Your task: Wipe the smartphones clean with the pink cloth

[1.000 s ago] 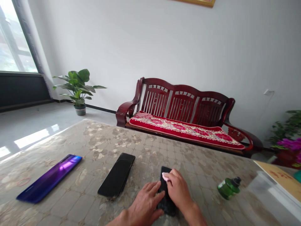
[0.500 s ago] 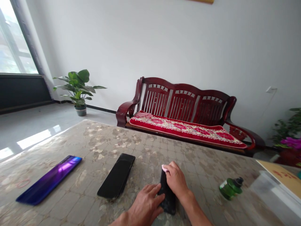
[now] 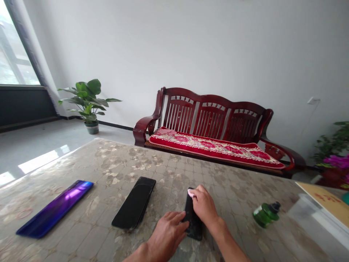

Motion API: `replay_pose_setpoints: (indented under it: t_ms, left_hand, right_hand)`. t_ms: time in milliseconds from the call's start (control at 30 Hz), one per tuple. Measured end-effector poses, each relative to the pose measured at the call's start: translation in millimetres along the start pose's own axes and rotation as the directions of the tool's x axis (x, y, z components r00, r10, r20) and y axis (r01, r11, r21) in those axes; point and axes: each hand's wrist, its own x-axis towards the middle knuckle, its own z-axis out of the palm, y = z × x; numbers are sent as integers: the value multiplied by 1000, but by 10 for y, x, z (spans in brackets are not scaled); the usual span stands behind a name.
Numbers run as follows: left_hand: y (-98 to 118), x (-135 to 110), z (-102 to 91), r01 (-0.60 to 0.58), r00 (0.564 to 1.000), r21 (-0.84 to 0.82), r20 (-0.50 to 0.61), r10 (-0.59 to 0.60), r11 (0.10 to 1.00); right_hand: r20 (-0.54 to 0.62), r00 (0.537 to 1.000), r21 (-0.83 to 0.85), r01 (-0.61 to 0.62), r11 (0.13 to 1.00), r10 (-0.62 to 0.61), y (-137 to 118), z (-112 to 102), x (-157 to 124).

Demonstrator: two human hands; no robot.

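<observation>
A dark phone (image 3: 194,228) lies on the patterned tablecloth in front of me, partly covered by my hands. With fingers and thumb at its left edge, my left hand (image 3: 169,230) holds it against the table. My right hand (image 3: 204,204) is closed on a small pale pink cloth (image 3: 190,192), pressed to the phone near its far end. To the left lies a second black phone (image 3: 135,202), screen up. Farther left is a glossy blue-purple phone back panel (image 3: 56,209). On the right stands a small green bottle (image 3: 265,215) with a black cap.
A clear plastic box (image 3: 313,218) and a tan card with red marks (image 3: 324,200) sit at the table's right side. Beyond the table (image 3: 174,167) stand a red wooden bench (image 3: 212,116) and a potted plant (image 3: 91,127). A rubber band (image 3: 24,213) lies at left.
My right hand with the pink cloth has shifted slightly toward the far end of the phone. My left hand stays at the phone's edge. The camera view has moved slightly.
</observation>
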Motion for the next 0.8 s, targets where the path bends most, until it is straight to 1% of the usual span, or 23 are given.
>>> replay_pose_setpoints:
  t_ms: [67,233,300,367,500,567,600,667,800]
  left_hand:
    - [0,-2,6,-3,1000,3,-6,3,1000]
    - [16,8,-2,6,1000,2,-8,-6,1000]
    - [17,13,-4,10,1000,3,-7,-10,1000]
    - [16,13,-8,18,1000,8,0,-18,1000]
    - [7,6,-15,26,999,14,19,-26,1000]
    - [3,4,-15,27,999,13,21,-27,1000]
    - [3,4,-15,28,999,13,21,-29,1000]
    - [8,9,-18,34,999,11,27,-34,999]
    - [24,35,-49,44,998,-11,50,-44,999]
  right_hand:
    - [0,1000,9,23,1000,-23,-15,-8,-64]
    - [41,991,38,124,992,-125,-38,-37,-438]
    - [34,989,33,141,989,-142,-19,-30,-475]
    - [8,990,17,138,990,-138,15,-8,-396]
    - [-72,993,4,89,996,-89,76,51,-98]
    - [-100,992,7,76,997,-75,79,67,-40]
    - [-105,992,9,77,997,-76,70,68,-56]
    - [-89,991,18,98,995,-96,39,51,-171]
    - [18,990,53,139,989,-141,-6,-46,-496]
